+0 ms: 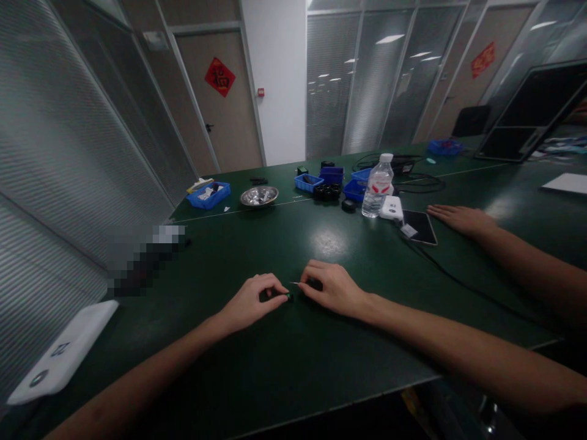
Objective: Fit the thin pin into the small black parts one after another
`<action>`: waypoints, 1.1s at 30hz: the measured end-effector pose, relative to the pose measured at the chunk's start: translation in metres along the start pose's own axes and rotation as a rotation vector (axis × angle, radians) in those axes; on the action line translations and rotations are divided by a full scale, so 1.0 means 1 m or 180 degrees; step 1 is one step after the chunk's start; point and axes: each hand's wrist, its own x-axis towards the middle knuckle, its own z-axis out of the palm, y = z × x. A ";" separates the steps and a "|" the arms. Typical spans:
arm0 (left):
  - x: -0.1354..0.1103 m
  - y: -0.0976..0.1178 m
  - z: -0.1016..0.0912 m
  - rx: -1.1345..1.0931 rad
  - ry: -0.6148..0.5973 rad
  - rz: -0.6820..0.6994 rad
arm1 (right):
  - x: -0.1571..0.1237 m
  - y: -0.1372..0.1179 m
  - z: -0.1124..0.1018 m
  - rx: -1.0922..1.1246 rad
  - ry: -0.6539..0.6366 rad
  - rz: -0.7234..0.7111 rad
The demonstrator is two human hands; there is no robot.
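Observation:
Both of my hands rest close together on the dark green table [293,360]. My left hand [252,300] is closed in a pinch on a small dark part [288,296] at its fingertips. My right hand [332,287] is closed around a thin tool [297,283] whose pale tip points left toward that part. The fingertips of the two hands are almost touching.
Another person's hand [461,218] lies flat at the right beside a dark phone [419,227] and a white device [391,208]. Behind stand a water bottle [376,186], blue bins [208,194], a metal bowl [259,195]. A white device [62,354] lies near left.

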 end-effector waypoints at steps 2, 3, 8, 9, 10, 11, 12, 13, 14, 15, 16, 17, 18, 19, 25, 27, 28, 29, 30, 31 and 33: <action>0.000 -0.002 -0.002 0.0006 -0.0029 0.0015 | 0.000 -0.002 -0.002 0.0027 -0.0054 -0.0038; 0.000 -0.003 -0.003 0.0010 -0.0035 0.0022 | 0.000 -0.003 -0.003 0.0037 -0.0085 -0.0066; 0.000 -0.004 -0.004 0.0049 -0.0046 0.0059 | 0.000 -0.006 -0.006 -0.0009 -0.0191 -0.0176; 0.000 -0.004 -0.003 0.0060 -0.0044 0.0062 | 0.000 -0.007 -0.006 -0.0014 -0.0212 -0.0196; -0.001 -0.003 -0.003 0.0072 -0.0041 0.0066 | 0.000 -0.007 -0.006 -0.0017 -0.0231 -0.0217; -0.001 -0.003 -0.003 0.0082 -0.0044 0.0071 | -0.001 -0.006 -0.006 -0.0022 -0.0250 -0.0240; -0.001 -0.003 -0.003 0.0089 -0.0053 0.0078 | -0.001 -0.006 -0.006 -0.0028 -0.0274 -0.0261; -0.001 -0.003 -0.003 0.0093 -0.0060 0.0081 | -0.001 -0.006 -0.005 -0.0036 -0.0297 -0.0279; -0.001 -0.003 -0.003 0.0095 -0.0069 0.0082 | -0.001 -0.006 -0.005 -0.0045 -0.0313 -0.0291; -0.001 -0.003 -0.003 0.0095 -0.0075 0.0085 | -0.001 -0.006 -0.005 -0.0053 -0.0323 -0.0296; -0.001 -0.004 -0.004 0.0095 -0.0076 0.0091 | -0.001 -0.006 -0.005 -0.0058 -0.0335 -0.0298; -0.001 -0.004 -0.004 0.0094 -0.0072 0.0100 | -0.001 -0.007 -0.005 -0.0061 -0.0336 -0.0296; -0.001 -0.004 -0.004 0.0092 -0.0064 0.0114 | -0.001 -0.008 -0.005 -0.0064 -0.0332 -0.0295; -0.001 -0.005 -0.004 0.0086 -0.0060 0.0129 | -0.001 -0.008 -0.006 -0.0071 -0.0329 -0.0298; 0.000 -0.007 -0.004 0.0021 -0.0061 0.0154 | -0.001 -0.013 -0.003 -0.0080 -0.0297 -0.0376; -0.001 -0.007 -0.004 0.0018 -0.0063 0.0151 | -0.001 -0.013 -0.001 -0.0095 -0.0276 -0.0395; -0.001 -0.006 -0.004 0.0010 -0.0066 0.0156 | -0.001 -0.013 0.000 -0.0114 -0.0262 -0.0405; -0.001 -0.006 -0.004 -0.0003 -0.0068 0.0162 | -0.001 -0.014 0.001 -0.0133 -0.0249 -0.0411; -0.001 -0.006 -0.004 -0.0019 -0.0073 0.0167 | -0.001 -0.014 0.001 -0.0146 -0.0242 -0.0418; -0.001 -0.006 -0.004 -0.0036 -0.0070 0.0176 | -0.001 -0.014 0.001 -0.0155 -0.0244 -0.0424; -0.001 -0.007 -0.004 -0.0060 -0.0048 0.0199 | -0.001 -0.015 0.002 -0.0161 -0.0252 -0.0427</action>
